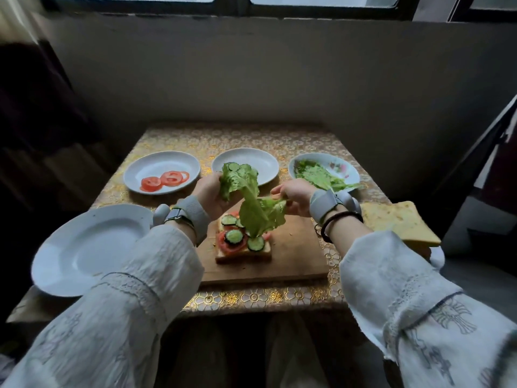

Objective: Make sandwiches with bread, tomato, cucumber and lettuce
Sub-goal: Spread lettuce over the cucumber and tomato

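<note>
Dim room, grey wall (279, 79) behind, dark-framed window (246, 4) along the top edge. Small table under a gold floral cloth (251, 298), pushed against that wall. At the near left, an empty white plate (84, 247) overhanging the table edge; behind it, a plate (134, 175) with tomato slices (163, 180). In the middle, a wooden cutting board (293, 256) bearing a bread slice (243, 254) topped with tomato and cucumber rounds (233, 236). Above it, a lettuce leaf (251, 203) stretched between both hands: left hand (212, 194) closed around the upper part, right hand (295, 197) pinching the leaf's other end. Behind the leaf, another white plate (263, 163), one cucumber slice visible at its edge. Far right, a flowered plate (344, 166) with more lettuce (321, 177); nearer, a plain bread slice (400, 222) at the table's right edge.
</note>
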`<state>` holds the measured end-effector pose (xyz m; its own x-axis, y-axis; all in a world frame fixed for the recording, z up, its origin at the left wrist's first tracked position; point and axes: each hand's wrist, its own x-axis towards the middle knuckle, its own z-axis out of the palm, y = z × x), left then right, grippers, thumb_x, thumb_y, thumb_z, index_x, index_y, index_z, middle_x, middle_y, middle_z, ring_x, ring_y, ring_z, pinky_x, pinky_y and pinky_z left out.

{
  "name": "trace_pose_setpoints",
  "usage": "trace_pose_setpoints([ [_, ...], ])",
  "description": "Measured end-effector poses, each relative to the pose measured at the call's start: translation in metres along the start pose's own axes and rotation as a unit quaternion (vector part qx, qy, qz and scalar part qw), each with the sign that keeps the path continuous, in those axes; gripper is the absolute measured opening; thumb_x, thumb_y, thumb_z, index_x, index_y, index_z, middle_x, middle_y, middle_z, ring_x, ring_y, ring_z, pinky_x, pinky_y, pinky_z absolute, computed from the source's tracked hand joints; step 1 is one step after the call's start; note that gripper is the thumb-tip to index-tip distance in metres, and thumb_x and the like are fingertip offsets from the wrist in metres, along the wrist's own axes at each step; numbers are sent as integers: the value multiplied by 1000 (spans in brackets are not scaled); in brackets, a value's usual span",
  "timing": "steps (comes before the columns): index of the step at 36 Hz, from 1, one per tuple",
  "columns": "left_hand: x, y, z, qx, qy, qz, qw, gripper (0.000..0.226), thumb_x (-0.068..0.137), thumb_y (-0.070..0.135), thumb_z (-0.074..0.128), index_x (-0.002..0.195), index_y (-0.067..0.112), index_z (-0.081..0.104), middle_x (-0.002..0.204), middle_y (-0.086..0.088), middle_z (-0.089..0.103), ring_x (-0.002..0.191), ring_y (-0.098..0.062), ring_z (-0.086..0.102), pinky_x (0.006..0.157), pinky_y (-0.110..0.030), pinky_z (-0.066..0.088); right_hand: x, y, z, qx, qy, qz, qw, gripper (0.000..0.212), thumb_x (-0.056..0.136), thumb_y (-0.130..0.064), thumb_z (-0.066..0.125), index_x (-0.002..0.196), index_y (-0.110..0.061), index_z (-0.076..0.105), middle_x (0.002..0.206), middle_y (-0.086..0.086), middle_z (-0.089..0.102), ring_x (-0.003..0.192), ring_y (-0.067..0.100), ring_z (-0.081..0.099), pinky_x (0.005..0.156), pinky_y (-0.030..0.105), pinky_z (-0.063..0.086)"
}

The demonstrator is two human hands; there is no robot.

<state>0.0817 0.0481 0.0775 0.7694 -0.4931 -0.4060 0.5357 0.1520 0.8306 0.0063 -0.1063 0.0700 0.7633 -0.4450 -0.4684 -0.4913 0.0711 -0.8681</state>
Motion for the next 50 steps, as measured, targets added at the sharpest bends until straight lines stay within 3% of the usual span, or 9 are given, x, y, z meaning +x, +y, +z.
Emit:
trace_pose_setpoints([
  [5, -3, -14, -6, 62, -4, -34, 998, 15, 100, 16, 41, 103, 9, 54, 70, -6, 66, 40, -8, 64, 43, -22, 55, -4, 6, 8, -28, -37, -6, 999, 32, 95, -5, 51, 125, 6, 55, 68, 5, 46, 52, 10, 45, 33, 10, 42],
  [11, -4, -22, -7, 105, -1, -24, 994, 27, 101, 6, 34, 81, 11, 53, 75, -8, 57, 64, -16, 57, 39, -19, 51, 0, 15, 11, -126, -36, -20, 991, 33, 100, -20, 44, 71, -12, 57, 28, -7, 45, 18, 3, 35, 30, 10, 29],
  [16, -3, -19, -9, 105, 8, 4, 994, 30, 100, 3, 35, 125, 8, 51, 87, -7, 58, 76, -16, 57, 45, -23, 55, -2, 24, 10, -167, -44, -28, 985, 39, 98, -36, 45, 71, -13, 61, 45, -2, 45, 32, 9, 35, 37, 17, 32],
  [21, 0, -20, -10, 134, 35, 23, 990, 34, 100, 1, 35, 131, 5, 48, 87, -5, 57, 75, -14, 56, 60, -30, 52, -1, 28, 10, -142, -129, 18, 981, 53, 94, -56, 39, 86, -10, 64, 62, 1, 46, 53, 13, 40, 49, 22, 39],
  [25, 0, -25, -12, 155, 56, 27, 986, 33, 99, 0, 37, 130, 4, 47, 94, -9, 59, 74, -15, 58, 54, -29, 55, -9, 30, 10, -187, -153, -18, 970, 42, 92, -46, 52, 93, -6, 63, 48, -5, 54, 40, 6, 50, 43, 17, 45],
  [33, 0, -28, -21, 197, 35, 24, 980, 44, 87, 17, 65, 124, 3, 47, 125, -21, 57, 111, -31, 60, 93, -48, 51, -7, 27, 9, -217, -141, -34, 965, 24, 87, -26, 66, 70, -10, 63, 34, -10, 48, 35, 6, 43, 38, 17, 42],
  [39, 6, -33, -32, 390, 91, 70, 914, 43, 81, 10, 70, 120, 6, 53, 119, -23, 61, 104, -33, 62, 91, -46, 53, -4, 30, 16, -295, -103, -47, 949, 24, 88, -24, 65, 68, -11, 61, 59, 0, 52, 30, 1, 47, 35, 13, 43],
  [45, 7, -37, -37, 470, 116, 112, 868, 29, 85, 16, 64, 110, 1, 64, 104, -21, 68, 93, -29, 63, 79, -29, 46, -6, 30, 13, -365, -82, -52, 926, 23, 89, -22, 63, 71, -8, 64, 61, 1, 51, 51, 11, 44, 53, 20, 38],
  [50, 5, -40, -40, 509, 139, 107, 843, 28, 82, 15, 66, 105, 1, 62, 112, -22, 65, 110, -34, 60, 98, -41, 49, -7, 31, 10, -337, -46, -59, 938, 32, 91, -30, 60, 101, -1, 71, 58, 1, 48, 50, 11, 39, 52, 21, 35],
])
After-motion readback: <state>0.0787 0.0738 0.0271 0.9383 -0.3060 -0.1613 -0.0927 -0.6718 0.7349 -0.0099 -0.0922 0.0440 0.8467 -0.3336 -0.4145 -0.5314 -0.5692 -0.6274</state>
